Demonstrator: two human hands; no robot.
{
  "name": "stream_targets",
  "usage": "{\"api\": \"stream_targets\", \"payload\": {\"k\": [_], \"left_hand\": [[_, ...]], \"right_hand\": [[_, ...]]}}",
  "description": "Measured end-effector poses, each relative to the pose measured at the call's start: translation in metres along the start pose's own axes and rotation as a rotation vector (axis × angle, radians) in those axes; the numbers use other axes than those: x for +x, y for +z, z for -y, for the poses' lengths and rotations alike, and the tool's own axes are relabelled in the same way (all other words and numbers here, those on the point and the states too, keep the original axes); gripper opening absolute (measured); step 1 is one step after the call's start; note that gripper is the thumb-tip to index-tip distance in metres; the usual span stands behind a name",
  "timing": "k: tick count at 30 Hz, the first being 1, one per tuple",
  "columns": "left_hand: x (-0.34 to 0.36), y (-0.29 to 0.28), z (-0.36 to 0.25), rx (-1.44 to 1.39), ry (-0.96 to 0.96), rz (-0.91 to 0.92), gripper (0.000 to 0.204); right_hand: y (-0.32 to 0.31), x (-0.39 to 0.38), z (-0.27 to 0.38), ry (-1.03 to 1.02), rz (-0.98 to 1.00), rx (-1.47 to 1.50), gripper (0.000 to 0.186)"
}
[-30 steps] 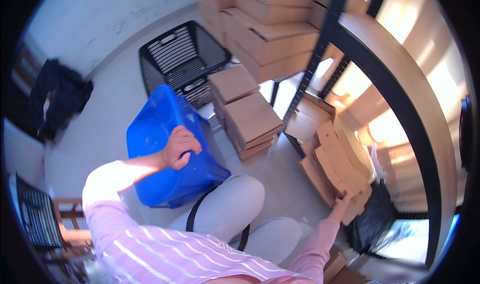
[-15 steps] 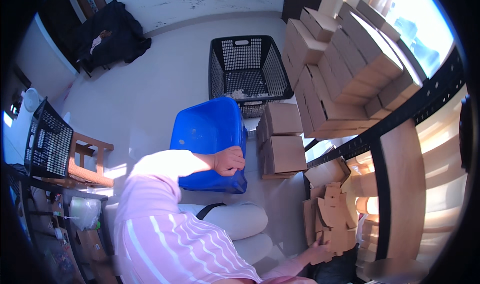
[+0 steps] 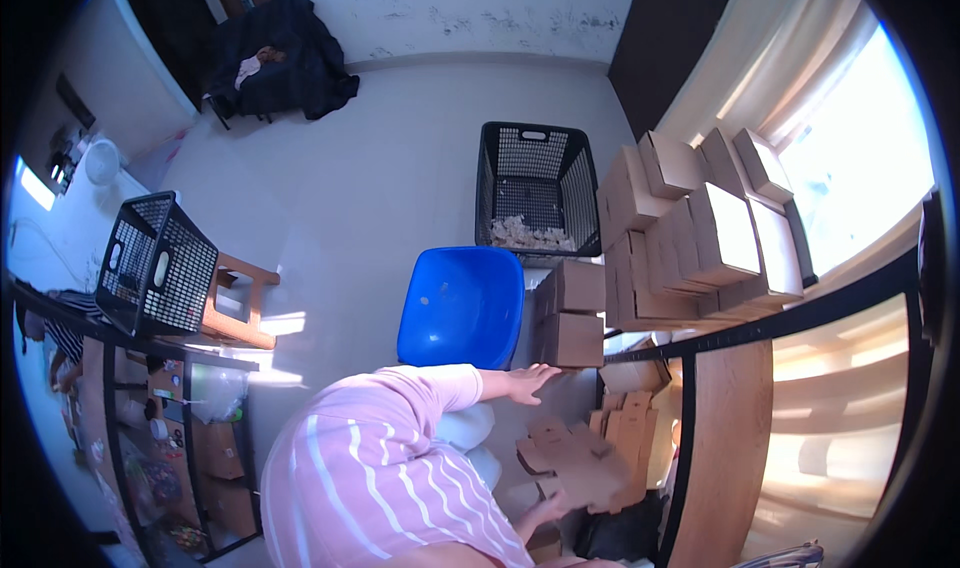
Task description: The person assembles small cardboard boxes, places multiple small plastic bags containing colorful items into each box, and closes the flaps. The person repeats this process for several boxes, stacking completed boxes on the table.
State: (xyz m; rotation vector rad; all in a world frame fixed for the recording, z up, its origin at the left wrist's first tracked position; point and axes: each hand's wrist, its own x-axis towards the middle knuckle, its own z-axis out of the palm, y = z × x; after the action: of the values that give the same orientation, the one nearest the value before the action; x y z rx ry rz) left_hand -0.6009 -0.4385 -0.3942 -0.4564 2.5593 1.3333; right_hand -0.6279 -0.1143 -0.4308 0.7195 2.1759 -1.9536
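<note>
My right hand [image 3: 545,508] grips a flat, die-cut brown cardboard box blank [image 3: 570,458] by its near edge. The blank is lifted beside more cardboard blanks [image 3: 632,438] that stand upright by the shelf. My left hand [image 3: 530,383] is held out with its fingers stretched and nothing in them. It is close to the near corner of a blue plastic tub [image 3: 460,308] and to the stacked brown boxes [image 3: 578,340]. The fingertips of my right hand are partly blurred.
A black mesh crate [image 3: 540,168] with crumpled pale scraps stands beyond the tub. Closed boxes [image 3: 690,253] are piled at the right by the window. At left, another black crate [image 3: 160,268] sits on a brown stool [image 3: 240,303]. A dark shelf frame [image 3: 190,448] stands nearer.
My left hand has left the tub's rim and opened. My right hand has drawn a cardboard blank leftward, away from the standing ones. The whole view has shifted.
</note>
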Motion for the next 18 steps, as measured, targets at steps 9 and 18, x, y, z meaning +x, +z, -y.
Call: {"api": "stream_targets", "payload": {"k": [9,18], "left_hand": [[-0.093,-0.119,-0.067,0.029,0.153,-0.129,0.114],[-0.158,-0.197,-0.177,-0.549,0.349,0.272,0.051]], "right_hand": [[0.023,-0.126,0.228,-0.411,0.704,-0.349,0.033],[-0.003,-0.162,0.354,-0.563,0.458,0.073,0.043]]}}
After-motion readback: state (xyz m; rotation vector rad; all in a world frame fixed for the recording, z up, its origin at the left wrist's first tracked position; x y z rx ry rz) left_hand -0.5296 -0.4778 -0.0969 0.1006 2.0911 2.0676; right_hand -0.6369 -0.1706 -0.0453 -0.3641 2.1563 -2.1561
